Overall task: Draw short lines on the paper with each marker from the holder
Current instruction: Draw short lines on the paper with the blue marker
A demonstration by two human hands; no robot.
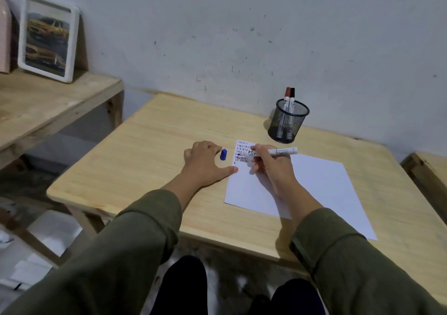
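Observation:
A white sheet of paper lies on the wooden table, with rows of short red, black and blue lines in its far left corner. My right hand grips an uncapped white marker, its tip over those lines. My left hand rests flat on the table, fingers spread, thumb at the paper's left edge. A blue marker cap lies just beside its fingers. A black mesh holder behind the paper holds two markers, one red-capped and one black-capped.
A wooden shelf at the left carries a white-framed picture. The wall runs close behind the table. Another wooden piece stands at the right edge. My knees are below the table's front edge.

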